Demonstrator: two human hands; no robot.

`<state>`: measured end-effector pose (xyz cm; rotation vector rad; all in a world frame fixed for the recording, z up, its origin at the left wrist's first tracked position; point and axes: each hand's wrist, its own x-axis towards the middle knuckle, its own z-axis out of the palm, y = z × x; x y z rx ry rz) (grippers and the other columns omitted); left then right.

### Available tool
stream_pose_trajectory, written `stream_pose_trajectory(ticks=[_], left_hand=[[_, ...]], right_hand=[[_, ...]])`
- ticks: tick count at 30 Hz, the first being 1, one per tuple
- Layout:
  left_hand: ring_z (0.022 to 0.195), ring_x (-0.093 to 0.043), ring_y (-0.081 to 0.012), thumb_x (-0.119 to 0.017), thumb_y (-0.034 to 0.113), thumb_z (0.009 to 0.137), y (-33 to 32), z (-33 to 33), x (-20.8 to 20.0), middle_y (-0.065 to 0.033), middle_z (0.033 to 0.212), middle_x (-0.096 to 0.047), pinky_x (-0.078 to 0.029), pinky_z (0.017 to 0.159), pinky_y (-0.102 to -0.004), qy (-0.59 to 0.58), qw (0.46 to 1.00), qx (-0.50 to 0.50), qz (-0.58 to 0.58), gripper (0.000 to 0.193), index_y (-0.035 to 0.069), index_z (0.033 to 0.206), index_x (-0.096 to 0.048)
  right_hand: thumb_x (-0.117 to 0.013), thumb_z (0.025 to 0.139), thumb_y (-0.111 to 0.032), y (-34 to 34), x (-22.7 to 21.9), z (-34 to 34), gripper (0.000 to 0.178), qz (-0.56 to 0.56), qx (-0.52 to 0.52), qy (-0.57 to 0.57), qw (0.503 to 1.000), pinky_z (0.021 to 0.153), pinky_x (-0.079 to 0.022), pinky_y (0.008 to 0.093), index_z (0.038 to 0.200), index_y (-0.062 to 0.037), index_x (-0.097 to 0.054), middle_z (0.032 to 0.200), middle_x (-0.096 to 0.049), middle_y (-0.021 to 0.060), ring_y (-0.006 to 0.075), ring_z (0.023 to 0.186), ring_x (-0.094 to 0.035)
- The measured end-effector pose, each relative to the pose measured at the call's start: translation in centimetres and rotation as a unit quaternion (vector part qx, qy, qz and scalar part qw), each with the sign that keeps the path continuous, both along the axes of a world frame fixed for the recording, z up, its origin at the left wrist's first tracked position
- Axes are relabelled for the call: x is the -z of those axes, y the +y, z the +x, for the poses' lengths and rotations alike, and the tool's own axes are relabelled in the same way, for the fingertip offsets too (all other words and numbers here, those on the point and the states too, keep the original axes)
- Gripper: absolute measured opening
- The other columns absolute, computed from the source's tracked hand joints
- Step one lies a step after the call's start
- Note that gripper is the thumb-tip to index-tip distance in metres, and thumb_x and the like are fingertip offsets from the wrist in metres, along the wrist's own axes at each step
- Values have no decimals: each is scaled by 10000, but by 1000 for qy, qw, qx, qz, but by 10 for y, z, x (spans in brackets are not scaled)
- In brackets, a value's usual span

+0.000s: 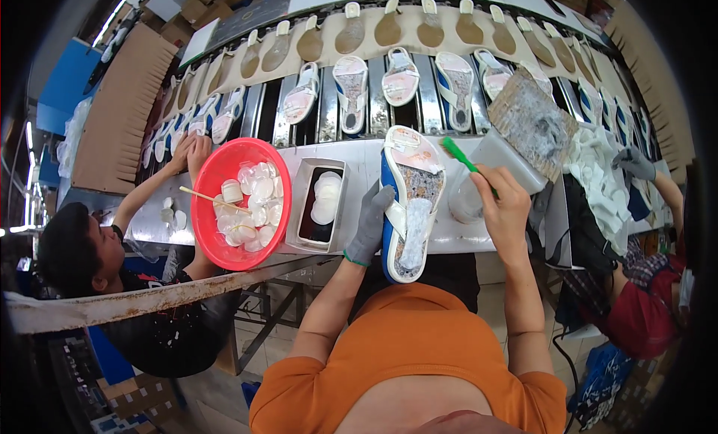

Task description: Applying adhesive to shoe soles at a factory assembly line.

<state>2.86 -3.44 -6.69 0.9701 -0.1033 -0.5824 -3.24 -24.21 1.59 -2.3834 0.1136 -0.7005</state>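
Note:
My left hand (pixel 368 221), in a grey glove, grips a white and blue sandal (pixel 413 202) by its left side and holds it up in front of me. The sandal's footbed faces me, with a rough grey surface and a white patch on its lower part. My bare right hand (pixel 499 198) has its fingers closed on a green-handled brush (pixel 465 159). The brush head is just right of the sandal's upper part, apart from it. Below the brush stands a translucent round container (pixel 465 201), partly hidden by my right hand.
A red basin (pixel 200 202) of clear-white round pads and a box (pixel 299 239) with white discs stand left. A stained board (pixel 532 124) lies right, beside white cloth (pixel 598 172). Beyond, a conveyor (pixel 325 105) carries rows of sandals and soles. Co-workers (pixel 90 254) sit at both sides.

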Motion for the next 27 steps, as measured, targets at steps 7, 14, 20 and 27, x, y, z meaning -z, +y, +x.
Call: stream_pose_trajectory(ticks=[7,14,20,27], left_hand=[[1042,-536,-171,-519,393,956,1,61,-7,-95,1208,-542,-444,896,-304,-100,932,-349,-8,536,-20,1292,-457],[1065,-564,-212,-784,207,762,12,190,-56,-148,1179,-585,-479,887,-348,-69,783,-617,36,651,-58,1255,-451],[1007,-593,-280,-816,254,674,48,252,-22,-202,1166,-594,-483,877,-371,-61,708,-695,109,700,-97,1194,-506],[917,-619,-287,-776,295,731,74,319,-19,-198,1092,-625,-514,797,-395,-40,661,-738,130,571,-29,1141,-543]], right_hand=[[-640,848,8,-9,-9,-13,126,143,16,-66,987,566,-369,245,964,51,-661,716,-553,55,113,637,-495],[-662,834,-26,-22,-6,-43,165,164,-8,51,985,574,-388,261,991,25,-657,725,-582,71,144,634,-525],[-688,795,-77,-22,5,-64,141,-54,83,238,966,645,-464,402,880,-24,-588,814,-645,147,354,774,-622],[-657,825,-127,-22,24,-53,118,-89,92,276,953,634,-464,422,883,-61,-578,849,-590,105,332,756,-608]])
